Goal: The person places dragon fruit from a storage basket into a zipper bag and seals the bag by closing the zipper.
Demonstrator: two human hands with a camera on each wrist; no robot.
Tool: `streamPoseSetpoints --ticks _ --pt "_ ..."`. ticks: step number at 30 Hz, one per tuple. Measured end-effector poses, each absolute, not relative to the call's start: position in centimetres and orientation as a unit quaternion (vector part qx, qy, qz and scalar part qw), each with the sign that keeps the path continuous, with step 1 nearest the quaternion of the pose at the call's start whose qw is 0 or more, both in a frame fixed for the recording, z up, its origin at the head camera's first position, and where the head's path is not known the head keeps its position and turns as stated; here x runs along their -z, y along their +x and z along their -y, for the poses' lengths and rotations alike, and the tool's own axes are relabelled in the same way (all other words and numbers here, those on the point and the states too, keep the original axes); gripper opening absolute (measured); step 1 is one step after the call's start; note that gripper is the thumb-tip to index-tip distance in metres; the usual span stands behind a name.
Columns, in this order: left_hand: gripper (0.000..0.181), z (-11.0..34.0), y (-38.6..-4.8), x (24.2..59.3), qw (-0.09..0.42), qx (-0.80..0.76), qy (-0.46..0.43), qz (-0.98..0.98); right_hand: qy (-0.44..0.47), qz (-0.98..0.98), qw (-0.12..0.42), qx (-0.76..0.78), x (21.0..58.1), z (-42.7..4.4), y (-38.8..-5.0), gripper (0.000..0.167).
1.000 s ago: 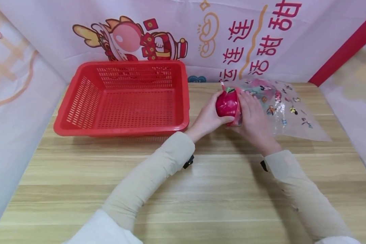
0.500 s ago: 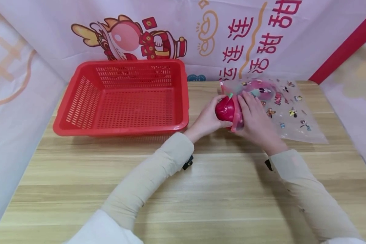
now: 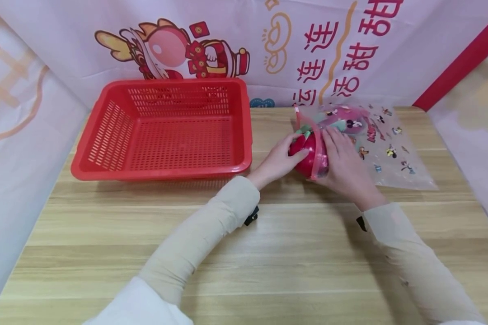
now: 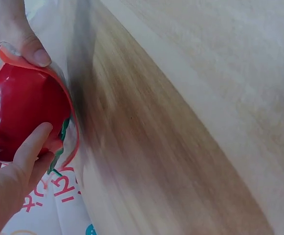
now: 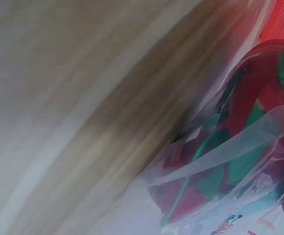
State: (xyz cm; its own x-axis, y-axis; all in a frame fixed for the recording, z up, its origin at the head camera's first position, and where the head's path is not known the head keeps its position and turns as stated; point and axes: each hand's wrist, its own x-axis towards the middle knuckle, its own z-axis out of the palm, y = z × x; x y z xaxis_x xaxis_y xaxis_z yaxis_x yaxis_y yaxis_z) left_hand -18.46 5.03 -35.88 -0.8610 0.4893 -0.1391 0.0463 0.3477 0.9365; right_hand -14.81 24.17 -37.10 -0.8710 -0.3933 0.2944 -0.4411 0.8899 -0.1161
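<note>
Red fruit (image 3: 307,143) moved deeper into pink-rimmed bag (image 3: 319,151), apart from basket edge (image 3: 246,128)

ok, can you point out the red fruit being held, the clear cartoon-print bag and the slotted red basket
Red fruit (image 4: 27,107), left wrist view, on its smooth red side
Clear cartoon-print bag (image 3: 384,155), head view, on its flat film
Slotted red basket (image 3: 162,174), head view, on its near rim

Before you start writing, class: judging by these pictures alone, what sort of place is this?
Probably a small indoor work booth set up for tabletop handling. A wood-grain table stands before a printed, cloth-like backdrop, with pale panels enclosing both sides, and a red plastic basket sits on it.
</note>
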Motion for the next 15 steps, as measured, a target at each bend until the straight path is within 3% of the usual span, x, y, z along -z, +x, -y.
streamPoseSetpoints --ticks 11,15 --pt "0.043 -6.2 -18.9 35.9 0.185 -0.538 0.169 -0.805 0.230 0.960 0.131 -0.095 37.7 -24.3 -14.7 0.113" --pt "0.046 -6.9 -18.8 35.8 0.192 -0.536 0.145 -0.809 0.234 0.958 0.135 -0.094 38.0 -24.3 -14.7 0.116"
